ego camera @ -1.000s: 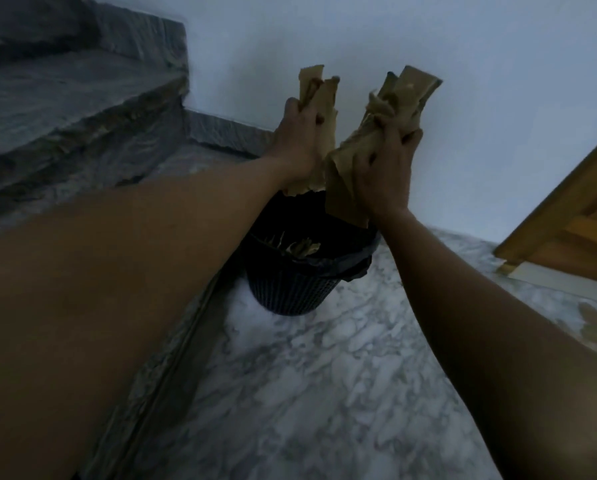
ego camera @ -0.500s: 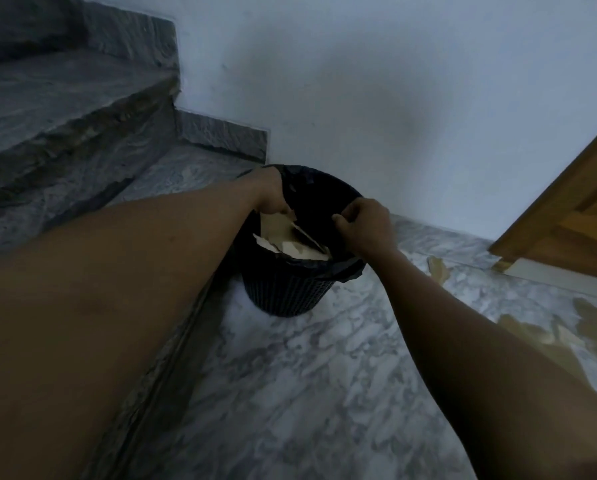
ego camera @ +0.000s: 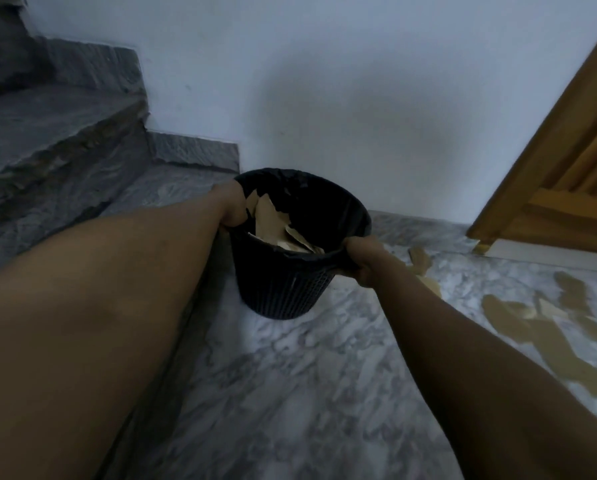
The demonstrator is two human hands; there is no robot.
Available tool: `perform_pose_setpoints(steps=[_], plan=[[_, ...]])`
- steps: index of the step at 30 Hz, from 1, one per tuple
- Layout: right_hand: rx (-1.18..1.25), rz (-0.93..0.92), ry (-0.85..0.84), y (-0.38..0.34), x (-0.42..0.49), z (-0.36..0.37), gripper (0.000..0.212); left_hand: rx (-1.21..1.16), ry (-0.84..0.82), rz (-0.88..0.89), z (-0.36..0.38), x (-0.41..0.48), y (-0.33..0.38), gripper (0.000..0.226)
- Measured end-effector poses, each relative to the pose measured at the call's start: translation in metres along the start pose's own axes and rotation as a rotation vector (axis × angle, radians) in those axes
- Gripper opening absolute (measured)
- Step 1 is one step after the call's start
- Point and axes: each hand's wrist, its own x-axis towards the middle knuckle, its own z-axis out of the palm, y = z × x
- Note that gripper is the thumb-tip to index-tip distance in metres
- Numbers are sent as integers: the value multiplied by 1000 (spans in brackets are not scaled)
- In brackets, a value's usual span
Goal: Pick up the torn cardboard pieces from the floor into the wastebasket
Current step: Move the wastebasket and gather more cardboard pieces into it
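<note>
Gripping wastebasket (ego camera: pixel 290 289) rim: left hand (ego camera: pixel 233 211), right hand (ego camera: pixel 361 259) both closed on it. Some cardboard pieces (ego camera: pixel 279 226) inside; more on floor (ego camera: pixel 290 393) right. Carry level toward scraps (ego camera: pixel 532 327).

The wastebasket (ego camera: pixel 286 289) is dark woven plastic with a glossy liner (ego camera: pixel 325 188); the cardboard pieces (ego camera: pixel 279 226) look matt; the floor (ego camera: pixel 290 375) is polished marble.

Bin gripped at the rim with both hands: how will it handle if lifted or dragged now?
Probably light: the bin has thin mesh walls and holds only cardboard. The liner bunched under the right hand looks slack, so it may slip off before the bin moves. The left hand is on the rim. The narrow base could tip if dragged across the floor.
</note>
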Motion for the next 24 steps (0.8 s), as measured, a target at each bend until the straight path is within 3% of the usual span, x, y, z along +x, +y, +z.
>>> perform_pose_setpoints(steps=[4, 7, 10, 14, 18, 21, 24], plan=[[-60, -73, 71, -32, -19, -80, 19, -316, 29, 180, -4, -10, 71, 43], [-64, -68, 215, -53, -26, -160, 9, -526, 41, 246, 8, -20, 143, 35], [-16, -22, 284, -60, -27, -243, 22, -720, -16, 350, 23, -44, 220, 13], [18, -43, 400, -58, -40, -337, 32, -962, -84, 396, 53, -70, 313, 24], [132, -167, 583, -42, -36, -420, 31, -1041, -116, 422, 94, -88, 399, 35], [106, -324, 784, -11, -30, -465, 40, -957, -209, 438, 125, -97, 454, 52], [154, -402, 903, 24, -11, -498, 37, -783, -179, 469, 147, -94, 507, 42]])
